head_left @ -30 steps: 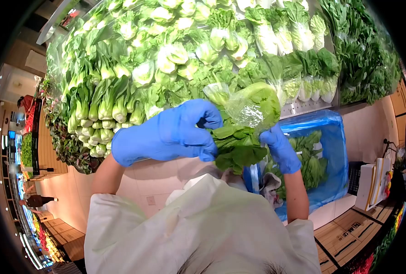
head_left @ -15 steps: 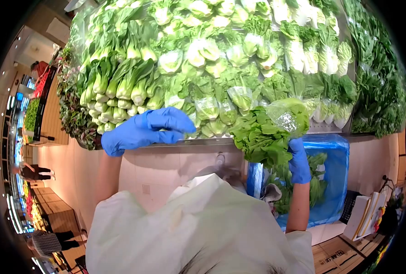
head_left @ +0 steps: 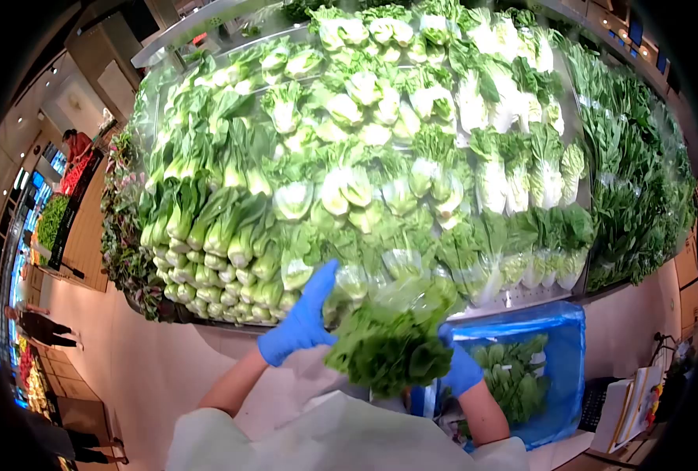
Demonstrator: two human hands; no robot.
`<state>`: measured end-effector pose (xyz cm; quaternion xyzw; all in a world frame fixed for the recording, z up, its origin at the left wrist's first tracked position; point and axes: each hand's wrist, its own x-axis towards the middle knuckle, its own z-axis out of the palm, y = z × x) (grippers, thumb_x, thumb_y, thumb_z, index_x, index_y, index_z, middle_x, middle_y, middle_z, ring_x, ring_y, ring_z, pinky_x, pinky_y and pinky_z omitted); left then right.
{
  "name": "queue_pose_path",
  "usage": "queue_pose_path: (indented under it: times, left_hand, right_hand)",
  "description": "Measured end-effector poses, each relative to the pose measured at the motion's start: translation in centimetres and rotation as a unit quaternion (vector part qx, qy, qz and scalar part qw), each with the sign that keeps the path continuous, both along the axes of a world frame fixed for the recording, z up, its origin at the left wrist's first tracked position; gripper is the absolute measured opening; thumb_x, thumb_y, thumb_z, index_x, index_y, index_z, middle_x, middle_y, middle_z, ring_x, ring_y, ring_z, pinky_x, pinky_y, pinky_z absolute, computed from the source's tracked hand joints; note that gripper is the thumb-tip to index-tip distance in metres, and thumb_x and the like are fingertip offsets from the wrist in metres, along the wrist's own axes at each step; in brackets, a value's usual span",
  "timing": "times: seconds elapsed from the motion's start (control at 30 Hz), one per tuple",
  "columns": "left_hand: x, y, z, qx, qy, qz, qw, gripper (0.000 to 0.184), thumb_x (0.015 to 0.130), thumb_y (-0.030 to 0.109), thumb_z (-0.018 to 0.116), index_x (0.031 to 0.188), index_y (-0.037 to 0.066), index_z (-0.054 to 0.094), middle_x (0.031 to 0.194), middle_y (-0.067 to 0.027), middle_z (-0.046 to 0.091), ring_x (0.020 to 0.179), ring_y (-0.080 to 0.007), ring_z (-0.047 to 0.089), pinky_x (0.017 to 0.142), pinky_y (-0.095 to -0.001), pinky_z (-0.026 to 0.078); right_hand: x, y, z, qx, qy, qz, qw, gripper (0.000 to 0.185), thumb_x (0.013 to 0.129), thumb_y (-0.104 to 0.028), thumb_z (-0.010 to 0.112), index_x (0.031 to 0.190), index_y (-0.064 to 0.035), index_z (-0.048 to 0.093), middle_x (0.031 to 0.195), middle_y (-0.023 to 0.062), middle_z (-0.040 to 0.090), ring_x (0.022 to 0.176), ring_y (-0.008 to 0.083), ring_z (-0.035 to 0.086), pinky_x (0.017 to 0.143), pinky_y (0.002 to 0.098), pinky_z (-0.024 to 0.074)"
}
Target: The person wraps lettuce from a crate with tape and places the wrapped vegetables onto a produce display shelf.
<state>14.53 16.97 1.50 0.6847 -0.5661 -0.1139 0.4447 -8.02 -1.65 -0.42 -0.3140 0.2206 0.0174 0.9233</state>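
My right hand [head_left: 460, 366], in a blue glove, is closed on the side of a leafy green lettuce [head_left: 388, 345] partly wrapped in clear plastic. The lettuce is held in front of my body, at the front edge of the vegetable display, with its leaves turned toward me. To its left my left hand [head_left: 296, 323], also blue-gloved, is open, fingers stretched up toward the display and thumb near the leaves. Whether that thumb touches the lettuce I cannot tell. Behind the hands lie rows of wrapped lettuces [head_left: 350, 281].
Bok choy [head_left: 215, 255] is stacked on the display's left, napa cabbages [head_left: 517, 179] and dark leafy greens [head_left: 632, 180] to the right. Below right stands a crate lined with blue plastic [head_left: 570, 353], holding leafy greens [head_left: 514, 373]. People stand far left, including a person in red [head_left: 76, 145].
The lettuce has moved left and closer to my body, turning leaves toward me. My left hand has come right beside it, fingers now pointing up. The view has tilted up.
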Motion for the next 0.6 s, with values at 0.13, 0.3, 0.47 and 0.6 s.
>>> queue_pose_path:
  times: [0.13, 0.3, 0.47, 0.6]
  left_hand:
    - [0.1, -1.7, 4.8, 0.073, -0.124, -0.170, 0.975, 0.071, 0.076, 0.018, 0.062, 0.138, 0.010, 0.027, 0.140, -0.0197, 0.025, 0.129, -0.0404, 0.023, 0.105, -0.0463, 0.019]
    - [4.6, -2.2, -1.5, 0.012, 0.316, -0.246, 0.916, 0.067, 0.076, 0.011, 0.063, 0.136, 0.008, 0.031, 0.139, -0.0162, 0.030, 0.126, -0.0302, 0.032, 0.103, -0.0397, 0.025]
    - [12.9, -2.1, -0.9, 0.028, 0.445, 0.023, 0.895, 0.045, 0.079, 0.011, 0.060, 0.122, 0.007, 0.046, 0.117, -0.0083, 0.051, 0.104, -0.0198, 0.051, 0.088, -0.0323, 0.041]
    - [21.0, -4.8, 4.9, -0.214, 0.575, 0.103, 0.783, 0.037, 0.087, 0.022, 0.056, 0.119, 0.006, 0.045, 0.109, -0.0051, 0.056, 0.094, -0.0142, 0.056, 0.078, -0.0301, 0.049]
  right_hand:
    - [1.9, 0.3, -2.3, -0.260, -0.046, 0.136, 0.955, 0.040, 0.087, -0.003, 0.047, 0.126, -0.0031, 0.042, 0.122, 0.0106, 0.049, 0.111, 0.0201, 0.048, 0.098, 0.0301, 0.0368]
    - [6.1, -1.6, 0.3, -0.396, -0.112, 0.205, 0.888, 0.037, 0.093, -0.018, 0.044, 0.127, -0.0044, 0.041, 0.118, 0.0084, 0.052, 0.108, 0.0198, 0.050, 0.095, 0.0271, 0.0371]
    - [12.9, -1.0, 3.2, -0.068, 0.071, 0.264, 0.959, 0.077, 0.085, -0.065, 0.022, 0.123, -0.0043, 0.047, 0.094, 0.0064, 0.059, 0.082, 0.0140, 0.057, 0.075, 0.0265, 0.0477]
    - [15.9, -1.6, 3.9, -0.041, 0.084, 0.233, 0.968, 0.090, 0.079, -0.072, 0.020, 0.131, -0.0004, 0.039, 0.090, 0.0103, 0.063, 0.074, 0.0169, 0.061, 0.073, 0.0295, 0.0508]
